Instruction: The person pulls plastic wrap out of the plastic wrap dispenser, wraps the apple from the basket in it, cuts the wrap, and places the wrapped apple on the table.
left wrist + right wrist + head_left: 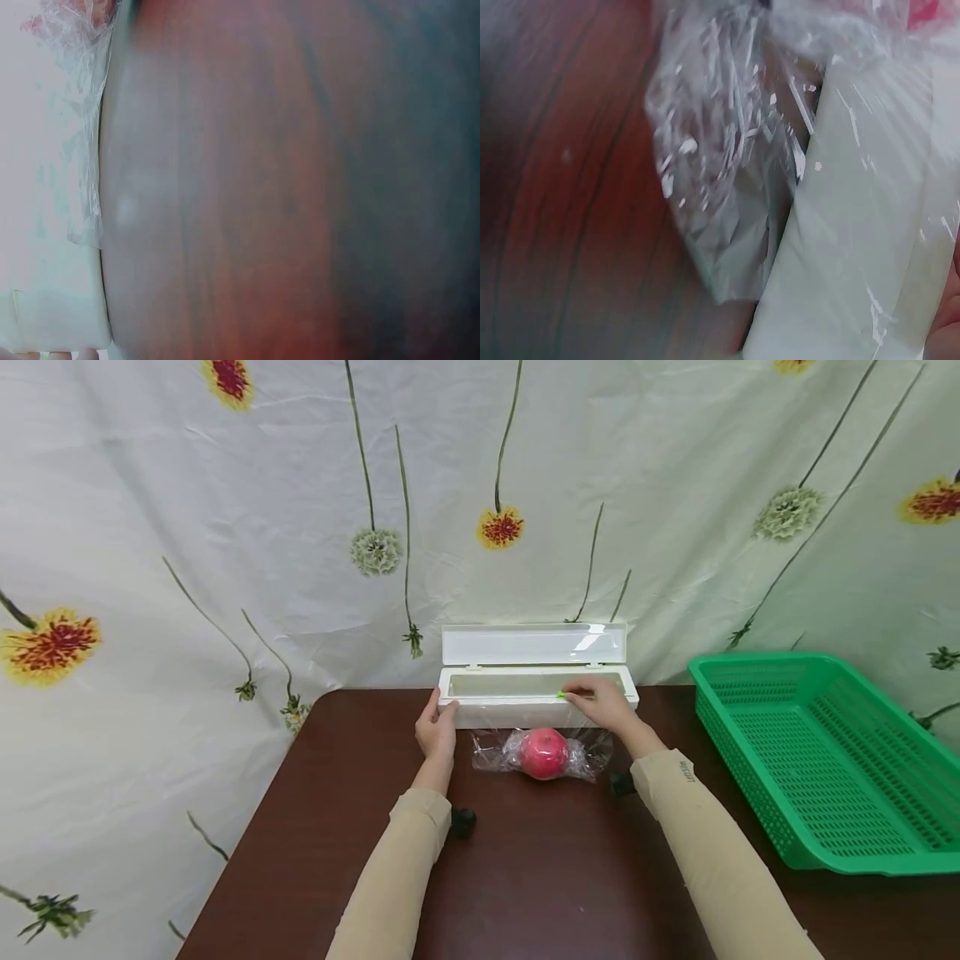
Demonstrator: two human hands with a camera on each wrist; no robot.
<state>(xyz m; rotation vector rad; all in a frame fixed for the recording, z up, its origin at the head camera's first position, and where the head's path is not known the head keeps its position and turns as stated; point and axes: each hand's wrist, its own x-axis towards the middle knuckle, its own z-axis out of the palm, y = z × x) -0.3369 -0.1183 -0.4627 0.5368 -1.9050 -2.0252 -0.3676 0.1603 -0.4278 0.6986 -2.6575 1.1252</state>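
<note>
A white plastic wrap dispenser [487, 717] stands at the table's back edge with its lid [480, 646] raised. My left hand [437, 731] holds its left end, thumb at the front corner; in the left wrist view, fingertips [86, 355] touch that end. Near the right end, my right hand [606, 703] pinches a small bright green slider cutter [561, 694] on the top edge. Clear plastic wrap [487, 755] hangs down the front and surrounds a round red fruit [543, 753] on the table. Crumpled wrap [720, 165] fills much of the right wrist view.
To the right sits a green plastic basket [757, 793] with slotted sides. Behind the dark brown table [300, 860] hangs a white flowered cloth [300, 510], close to the raised lid.
</note>
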